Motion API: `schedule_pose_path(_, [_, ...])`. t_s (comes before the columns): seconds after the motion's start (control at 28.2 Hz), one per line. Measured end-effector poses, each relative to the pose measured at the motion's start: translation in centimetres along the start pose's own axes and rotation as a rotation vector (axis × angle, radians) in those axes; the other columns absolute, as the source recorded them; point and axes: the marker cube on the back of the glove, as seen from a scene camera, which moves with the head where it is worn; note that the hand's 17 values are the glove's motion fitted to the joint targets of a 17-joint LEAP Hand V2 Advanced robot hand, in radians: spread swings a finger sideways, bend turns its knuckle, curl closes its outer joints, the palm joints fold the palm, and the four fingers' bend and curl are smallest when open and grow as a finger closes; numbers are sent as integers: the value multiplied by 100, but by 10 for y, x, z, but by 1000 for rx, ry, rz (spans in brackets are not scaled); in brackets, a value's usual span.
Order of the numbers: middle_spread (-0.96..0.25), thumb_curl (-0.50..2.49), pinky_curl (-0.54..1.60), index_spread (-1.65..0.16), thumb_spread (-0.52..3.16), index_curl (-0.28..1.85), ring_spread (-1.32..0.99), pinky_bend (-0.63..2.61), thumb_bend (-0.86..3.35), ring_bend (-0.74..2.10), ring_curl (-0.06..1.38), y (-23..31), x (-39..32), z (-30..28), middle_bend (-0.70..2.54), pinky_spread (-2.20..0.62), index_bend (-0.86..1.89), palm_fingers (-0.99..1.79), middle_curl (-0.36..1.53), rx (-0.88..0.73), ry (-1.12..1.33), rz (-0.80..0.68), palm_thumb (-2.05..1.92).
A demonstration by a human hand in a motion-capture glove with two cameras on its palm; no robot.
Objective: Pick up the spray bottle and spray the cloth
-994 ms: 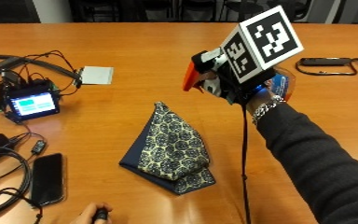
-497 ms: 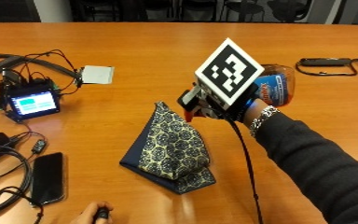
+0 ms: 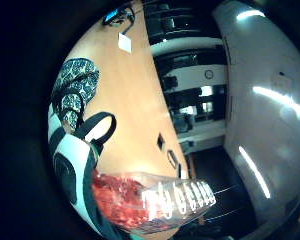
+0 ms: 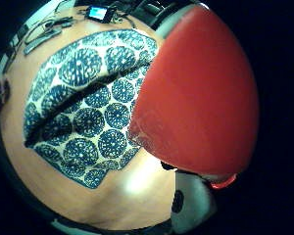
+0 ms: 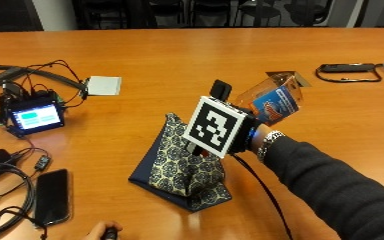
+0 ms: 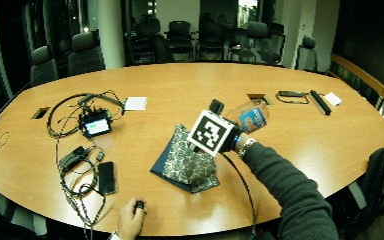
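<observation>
My gloved right hand [image 5: 245, 141] grips a clear spray bottle [image 5: 275, 100] with a blue and orange label. The bottle is tipped over, base pointing away, above the right side of the cloth [image 5: 179, 162]. The cloth is folded, blue-patterned with a navy underside, and lies on the wooden table [image 5: 179, 55]. In the thumb side palm view the bottle's red spray head [image 4: 201, 98] looms just above the patterned cloth [image 4: 83, 112]. The little finger side palm view shows the bottle body [image 3: 155, 200] close to the palm, with the cloth [image 3: 75, 90] beyond it. The fingers themselves are hidden in the outside view.
A small screen device [image 5: 35, 116] with tangled cables sits at the left. A black phone [image 5: 51, 196] lies near the front edge and a white square pad [image 5: 104, 85] behind it. A black strap [image 5: 348, 70] lies at the far right. A bare hand [image 5: 102, 231] rests at the front edge.
The hand has come down and toward the cloth with the bottle. The bottle has tipped from nearly upright to slanted over the cloth.
</observation>
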Motion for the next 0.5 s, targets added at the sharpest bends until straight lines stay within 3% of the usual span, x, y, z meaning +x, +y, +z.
schedule_pose_path(0.5, [-23, 74, 42, -27, 48, 56, -22, 50, -3, 72, 46, -1, -10, 5, 57, -34, 27, 140, 52, 12, -22, 14, 91])
